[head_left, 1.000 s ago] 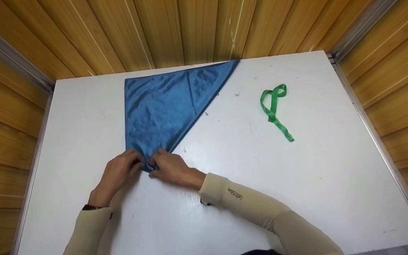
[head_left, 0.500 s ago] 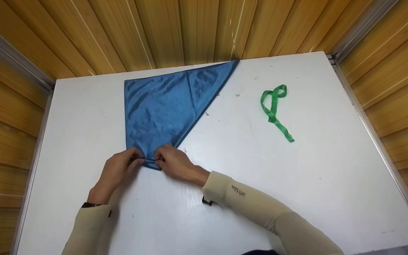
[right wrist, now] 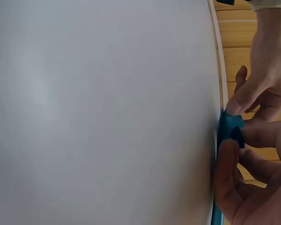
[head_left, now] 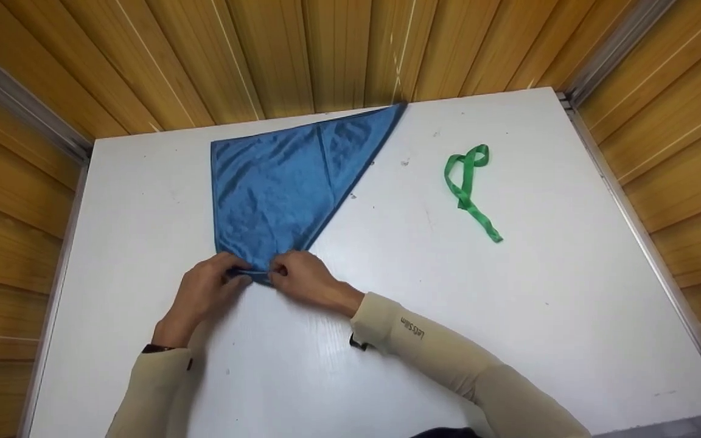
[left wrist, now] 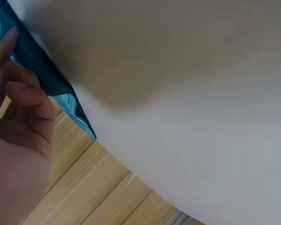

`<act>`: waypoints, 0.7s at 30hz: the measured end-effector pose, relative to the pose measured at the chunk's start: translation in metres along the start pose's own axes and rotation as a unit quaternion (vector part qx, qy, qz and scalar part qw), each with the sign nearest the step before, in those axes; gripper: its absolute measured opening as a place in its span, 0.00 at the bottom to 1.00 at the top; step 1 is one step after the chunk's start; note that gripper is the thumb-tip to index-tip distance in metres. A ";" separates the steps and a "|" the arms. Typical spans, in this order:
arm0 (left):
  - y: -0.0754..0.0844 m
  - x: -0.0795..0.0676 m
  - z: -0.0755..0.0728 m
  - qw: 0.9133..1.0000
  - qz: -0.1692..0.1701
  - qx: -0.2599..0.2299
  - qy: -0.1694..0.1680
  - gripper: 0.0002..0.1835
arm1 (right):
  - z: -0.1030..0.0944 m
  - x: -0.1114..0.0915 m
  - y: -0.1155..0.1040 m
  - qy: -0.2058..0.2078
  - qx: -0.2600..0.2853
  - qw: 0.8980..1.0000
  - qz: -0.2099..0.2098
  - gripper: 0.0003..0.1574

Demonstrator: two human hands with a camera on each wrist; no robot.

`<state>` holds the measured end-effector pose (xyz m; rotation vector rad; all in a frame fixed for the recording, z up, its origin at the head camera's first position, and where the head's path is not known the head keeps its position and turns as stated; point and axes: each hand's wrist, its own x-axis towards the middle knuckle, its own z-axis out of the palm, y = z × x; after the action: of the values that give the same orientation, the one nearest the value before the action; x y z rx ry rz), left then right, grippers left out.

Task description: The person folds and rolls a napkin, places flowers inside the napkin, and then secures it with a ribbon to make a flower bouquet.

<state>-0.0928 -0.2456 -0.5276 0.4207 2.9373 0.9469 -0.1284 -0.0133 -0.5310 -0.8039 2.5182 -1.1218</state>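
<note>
A shiny blue cloth (head_left: 277,188), folded to a pointed shape, lies flat on the white table (head_left: 448,328). Its near end is turned up into a narrow fold between the two hands. My left hand (head_left: 207,286) pinches the left end of this fold between thumb and fingers. At the right end, my right hand (head_left: 305,277) pinches the fold the same way. In the right wrist view, both hands meet at the small rolled edge of the cloth (right wrist: 231,125). The left wrist view shows the cloth (left wrist: 42,70) running past the fingers of the left hand (left wrist: 23,112).
A green ribbon (head_left: 466,182) lies loosely looped on the table, right of the cloth. Wood-look panels (head_left: 338,55) stand along the back and both sides of the table. The cloth's far tip reaches the back edge.
The right hand has shifted slightly right and away from the body, its grip moving along the near end. That end is now turned up in a straighter fold. The left hand stays about in place.
</note>
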 end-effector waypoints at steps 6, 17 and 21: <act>0.000 0.006 0.005 1.000 -0.006 -0.012 0.028 0.07 | -0.003 -0.001 0.005 0.008 -0.003 1.000 0.000 0.04; 0.002 0.009 0.006 0.998 0.023 0.046 0.029 0.09 | -0.009 -0.002 0.004 -0.009 -0.038 0.999 -0.003 0.11; 0.002 0.010 0.005 0.999 0.027 0.046 0.003 0.15 | -0.011 -0.001 0.009 0.001 0.005 1.000 0.006 0.05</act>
<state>-0.1018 -0.2388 -0.5297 0.5039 2.9973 0.8229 -0.1359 -0.0016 -0.5305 -0.7852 2.5130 -1.1307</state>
